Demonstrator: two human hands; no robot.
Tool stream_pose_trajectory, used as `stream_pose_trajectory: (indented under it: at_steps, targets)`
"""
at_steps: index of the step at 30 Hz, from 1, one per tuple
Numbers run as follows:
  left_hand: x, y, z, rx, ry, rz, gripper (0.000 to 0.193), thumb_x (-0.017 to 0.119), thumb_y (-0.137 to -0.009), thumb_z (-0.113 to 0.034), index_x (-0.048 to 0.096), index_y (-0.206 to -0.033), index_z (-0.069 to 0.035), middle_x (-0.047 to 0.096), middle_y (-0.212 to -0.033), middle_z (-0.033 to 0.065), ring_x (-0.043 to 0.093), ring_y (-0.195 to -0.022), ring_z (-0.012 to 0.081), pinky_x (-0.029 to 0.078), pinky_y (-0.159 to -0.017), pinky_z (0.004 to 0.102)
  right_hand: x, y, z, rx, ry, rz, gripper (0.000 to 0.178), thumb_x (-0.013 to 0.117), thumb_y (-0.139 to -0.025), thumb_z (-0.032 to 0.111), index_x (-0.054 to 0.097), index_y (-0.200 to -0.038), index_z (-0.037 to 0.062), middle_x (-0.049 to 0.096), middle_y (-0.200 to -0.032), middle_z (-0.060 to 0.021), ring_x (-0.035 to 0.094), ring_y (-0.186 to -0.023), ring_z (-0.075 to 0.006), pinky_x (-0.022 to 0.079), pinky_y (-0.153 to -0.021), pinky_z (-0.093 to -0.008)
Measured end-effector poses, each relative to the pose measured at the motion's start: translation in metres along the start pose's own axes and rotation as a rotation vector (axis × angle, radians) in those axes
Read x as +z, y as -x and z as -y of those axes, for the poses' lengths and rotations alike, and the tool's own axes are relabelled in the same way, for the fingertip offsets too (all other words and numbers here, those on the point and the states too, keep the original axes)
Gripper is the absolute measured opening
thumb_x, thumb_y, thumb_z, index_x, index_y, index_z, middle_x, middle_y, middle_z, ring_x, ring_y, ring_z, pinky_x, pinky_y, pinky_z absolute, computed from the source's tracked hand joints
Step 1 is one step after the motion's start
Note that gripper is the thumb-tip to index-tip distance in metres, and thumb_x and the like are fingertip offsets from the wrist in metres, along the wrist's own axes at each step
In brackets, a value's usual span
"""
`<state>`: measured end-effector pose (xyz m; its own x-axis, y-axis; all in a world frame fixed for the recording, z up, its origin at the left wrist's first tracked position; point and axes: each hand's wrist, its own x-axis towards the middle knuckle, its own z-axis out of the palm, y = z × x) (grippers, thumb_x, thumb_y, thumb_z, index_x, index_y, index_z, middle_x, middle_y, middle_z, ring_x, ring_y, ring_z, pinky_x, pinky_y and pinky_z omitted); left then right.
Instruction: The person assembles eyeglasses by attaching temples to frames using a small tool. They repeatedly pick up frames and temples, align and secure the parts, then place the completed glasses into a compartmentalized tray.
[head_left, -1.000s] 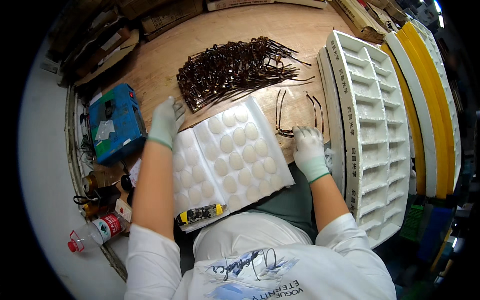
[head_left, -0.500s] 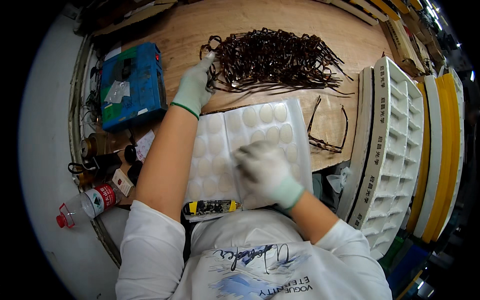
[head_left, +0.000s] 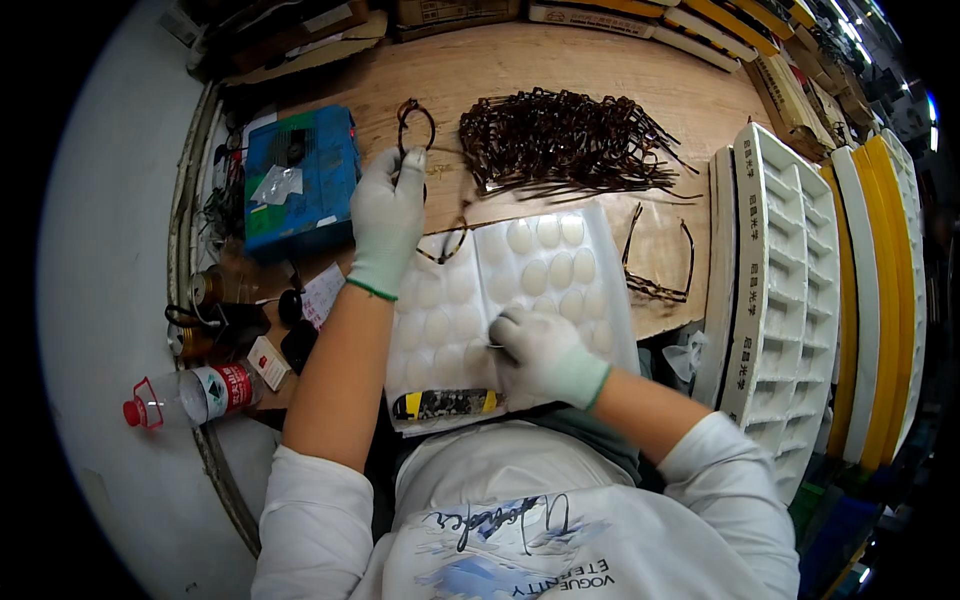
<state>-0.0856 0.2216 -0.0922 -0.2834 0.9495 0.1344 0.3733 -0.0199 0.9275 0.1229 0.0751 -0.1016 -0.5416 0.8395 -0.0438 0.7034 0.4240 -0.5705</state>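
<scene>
Where the left hand (head_left: pixel 388 215) grips, the glasses frame (head_left: pixel 433 124) is partly hidden.

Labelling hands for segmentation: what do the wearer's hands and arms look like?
Left hand and right hand: matching whitish gloves, with pale green cuffs and a darker green edge at the wrist. Forearms bare; loose white sleeves end near the elbows. No cables or markings visible on them.

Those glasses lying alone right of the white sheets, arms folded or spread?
Spread: the glasses have both arms reaching out from the front, well apart.
</scene>
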Motion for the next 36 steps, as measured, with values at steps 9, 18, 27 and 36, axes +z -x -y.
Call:
stream_pose_trajectory:
  at_steps: [9, 18, 27, 36]
  targets:
    - [-0.064, 0.121, -0.049, 0.248, 0.08, 0.332, 0.03, 0.048, -0.107, -0.019, 0.057, -0.122, 0.006, 0.067, -0.098, 0.0082, 0.068, -0.088, 0.0152, 0.057, -0.079, 0.0286, -0.068, 0.083, 0.045, -0.077, -0.271, -0.257, 0.026, 0.073, -0.084, 0.002, 0.065, -0.109, 0.0029, 0.068, -0.085, -0.0147, 0.067, -0.073, -0.0323, 0.054, -0.065, -0.0406]
    - [-0.094, 0.219, -0.078, 0.215, 0.02, 0.692, 0.022, 0.055, -0.101, -0.015, 0.059, -0.113, 0.003, 0.068, -0.082, 0.0203, 0.069, -0.073, 0.0386, 0.055, -0.066, 0.0406, -0.044, 0.078, 0.098, -0.15, -0.447, -0.587, 0.026, 0.074, -0.084, -0.003, 0.065, -0.107, 0.0014, 0.068, -0.086, -0.0142, 0.068, -0.068, -0.0258, 0.051, -0.058, -0.0331]
    - [-0.102, 0.224, -0.072, 0.089, 0.237, 0.805, 0.02, 0.052, -0.103, -0.016, 0.055, -0.112, 0.003, 0.068, -0.079, 0.0165, 0.069, -0.071, 0.0333, 0.053, -0.064, 0.038, -0.052, 0.074, 0.079, 0.193, -1.382, 0.023, 0.024, 0.06, -0.101, 0.011, 0.062, -0.115, -0.0085, 0.07, -0.104, -0.0085, 0.066, -0.092, -0.0137, 0.055, -0.084, -0.0299]
    - [-0.107, 0.225, -0.071, 0.284, 0.078, 0.642, 0.016, 0.058, -0.099, -0.012, 0.06, -0.108, 0.001, 0.066, -0.071, 0.0138, 0.067, -0.061, 0.0301, 0.051, -0.057, 0.037, -0.06, 0.08, 0.083, 0.216, -0.817, -0.061, 0.016, 0.071, -0.093, 0.01, 0.069, -0.096, -0.0063, 0.067, -0.078, -0.0106, 0.061, -0.068, -0.014, 0.048, -0.061, -0.0306]
